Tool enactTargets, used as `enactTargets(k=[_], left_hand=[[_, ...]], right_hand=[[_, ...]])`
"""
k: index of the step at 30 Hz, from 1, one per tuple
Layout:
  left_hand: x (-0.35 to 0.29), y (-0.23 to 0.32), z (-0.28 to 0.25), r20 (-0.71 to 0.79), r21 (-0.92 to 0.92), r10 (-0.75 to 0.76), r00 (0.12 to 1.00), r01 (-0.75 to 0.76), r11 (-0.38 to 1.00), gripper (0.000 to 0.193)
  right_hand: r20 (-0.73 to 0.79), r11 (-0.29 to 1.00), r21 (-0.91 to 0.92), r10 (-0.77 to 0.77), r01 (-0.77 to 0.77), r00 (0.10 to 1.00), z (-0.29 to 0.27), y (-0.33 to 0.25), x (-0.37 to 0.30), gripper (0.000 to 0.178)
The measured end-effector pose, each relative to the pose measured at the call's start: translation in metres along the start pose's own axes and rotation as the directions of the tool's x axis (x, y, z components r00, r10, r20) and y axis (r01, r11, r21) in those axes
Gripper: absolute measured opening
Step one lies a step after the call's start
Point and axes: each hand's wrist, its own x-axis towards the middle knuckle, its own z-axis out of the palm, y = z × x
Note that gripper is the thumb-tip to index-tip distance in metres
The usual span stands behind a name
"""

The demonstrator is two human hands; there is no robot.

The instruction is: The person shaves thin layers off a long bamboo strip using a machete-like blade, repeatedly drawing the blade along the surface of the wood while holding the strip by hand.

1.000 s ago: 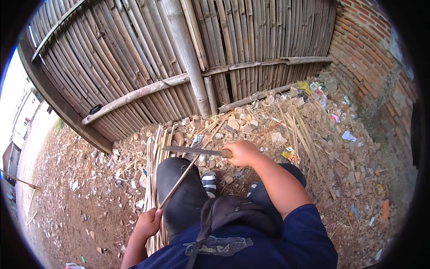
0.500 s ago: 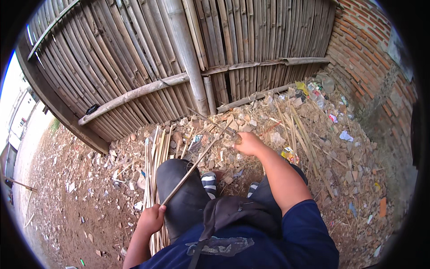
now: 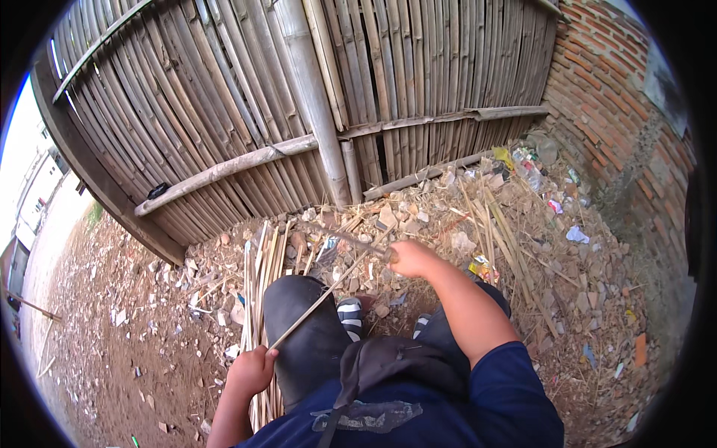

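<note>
My left hand (image 3: 251, 370) is closed round the near end of a thin bamboo strip (image 3: 317, 305), beside my left knee. The strip slants up and right across that knee, its far part lying by the blade of a knife (image 3: 357, 243). My right hand (image 3: 413, 259) grips the knife's handle out in front of my knees, and the dark blade points left. Blade and strip cross in the picture; whether they touch I cannot tell. A bundle of pale bamboo strips (image 3: 255, 299) lies on the ground along the outside of my left leg.
A bamboo-slat wall (image 3: 224, 97) with a thick pole (image 3: 312, 97) stands ahead, and a brick wall (image 3: 605, 97) on the right. Stone rubble and litter cover the ground. More long strips (image 3: 508, 239) lie beyond my right knee, near a yellow wrapper (image 3: 483, 267).
My right hand has come nearer to me with the knife, and the blade has swung lower, now lying flatter toward the left. My left hand keeps its hold on the strip.
</note>
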Motion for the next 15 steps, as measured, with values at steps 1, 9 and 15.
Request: enactTargets(k=[1,9,15], left_hand=[[-0.001,-0.002,0.001,-0.001,0.007,0.005,1.000,-0.005,1.000,0.045],[0.012,0.001,-0.001,0.071,-0.055,0.011,0.997,-0.007,0.998,0.049],[0.007,-0.004,-0.001,0.061,-0.053,0.005,0.998,-0.001,0.999,0.049]], right_hand=[[0.060,0.999,-0.029,-0.026,0.027,0.998,0.002,-0.011,-0.007,0.032],[0.053,0.993,0.118,0.014,-0.020,0.998,0.020,0.041,0.009,0.026],[0.152,0.998,0.042,-0.054,0.048,0.987,0.006,-0.020,-0.018,0.027]])
